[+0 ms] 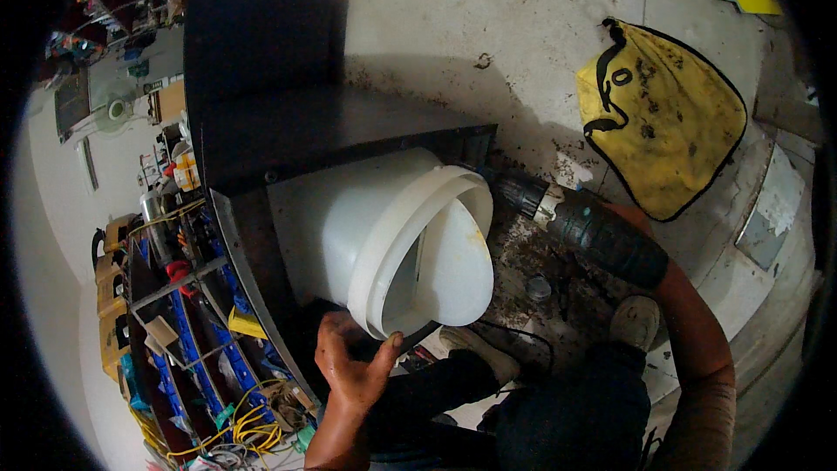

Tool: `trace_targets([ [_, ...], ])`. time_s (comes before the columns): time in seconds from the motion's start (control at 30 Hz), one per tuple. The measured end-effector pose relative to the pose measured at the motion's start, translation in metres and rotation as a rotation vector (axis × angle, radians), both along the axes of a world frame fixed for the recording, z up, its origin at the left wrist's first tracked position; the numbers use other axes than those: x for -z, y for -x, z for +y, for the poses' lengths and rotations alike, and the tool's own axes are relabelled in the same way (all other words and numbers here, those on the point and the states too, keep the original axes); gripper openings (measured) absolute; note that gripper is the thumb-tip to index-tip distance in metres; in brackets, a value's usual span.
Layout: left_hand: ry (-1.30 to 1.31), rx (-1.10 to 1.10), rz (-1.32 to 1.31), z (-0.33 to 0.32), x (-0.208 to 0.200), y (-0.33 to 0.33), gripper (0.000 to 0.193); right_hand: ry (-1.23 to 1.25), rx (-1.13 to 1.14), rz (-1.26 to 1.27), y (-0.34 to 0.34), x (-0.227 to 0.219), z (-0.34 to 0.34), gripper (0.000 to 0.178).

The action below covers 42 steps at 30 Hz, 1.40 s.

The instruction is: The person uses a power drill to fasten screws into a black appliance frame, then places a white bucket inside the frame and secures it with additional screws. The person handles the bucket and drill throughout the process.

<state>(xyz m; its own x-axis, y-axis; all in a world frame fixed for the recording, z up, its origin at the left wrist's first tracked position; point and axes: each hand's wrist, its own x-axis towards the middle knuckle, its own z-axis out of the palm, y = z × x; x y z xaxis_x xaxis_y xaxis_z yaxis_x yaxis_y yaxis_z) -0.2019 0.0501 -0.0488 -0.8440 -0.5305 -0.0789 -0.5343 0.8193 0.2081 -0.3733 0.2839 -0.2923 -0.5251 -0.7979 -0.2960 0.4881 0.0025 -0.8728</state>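
Observation:
A black metal housing (288,113) lies on its side with a large white plastic tub (327,218) inside. The tub's thick round rim (375,275) faces the open front, and a white flap or disc (458,275) fills part of its mouth. My left hand (349,366) is closed at the housing's lower edge, its thumb beside the tub's rim; the other fingers are partly hidden. A dark, worn power drill (602,235) is in my right hand (635,216), mostly hidden behind it. The drill's chuck points left at the housing's right corner; whether its tip touches is hidden.
A stained yellow cloth bag (667,113) with black trim lies on the dirty floor at right. Blue parts bins (196,331) and tangled yellow cable (253,427) crowd the left. Between my shoes (635,323) are debris and a small clear round lid (538,288).

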Motion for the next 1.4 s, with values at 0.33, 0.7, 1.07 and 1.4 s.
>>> trace_targets([
  [0.33, 0.033, -0.072, -0.057, 0.004, -0.004, 0.0, 0.051, -0.097, -0.012, -0.182, -0.009, 0.017, 0.004, 0.04],
  [0.7, -0.043, -0.048, -0.018, 0.001, -0.003, 0.0, 0.047, -0.033, -0.002, 0.053, -0.008, 0.022, 0.007, 0.047],
  [1.07, -0.052, -0.051, 0.005, 0.004, 0.0, -0.001, 0.045, -0.08, -0.001, 0.001, -0.016, 0.025, 0.004, 0.045],
  [1.4, -0.002, -0.015, 0.001, 0.002, 0.0, 0.003, 0.044, -0.04, 0.04, -0.046, -0.016, 0.023, 0.005, 0.038],
])
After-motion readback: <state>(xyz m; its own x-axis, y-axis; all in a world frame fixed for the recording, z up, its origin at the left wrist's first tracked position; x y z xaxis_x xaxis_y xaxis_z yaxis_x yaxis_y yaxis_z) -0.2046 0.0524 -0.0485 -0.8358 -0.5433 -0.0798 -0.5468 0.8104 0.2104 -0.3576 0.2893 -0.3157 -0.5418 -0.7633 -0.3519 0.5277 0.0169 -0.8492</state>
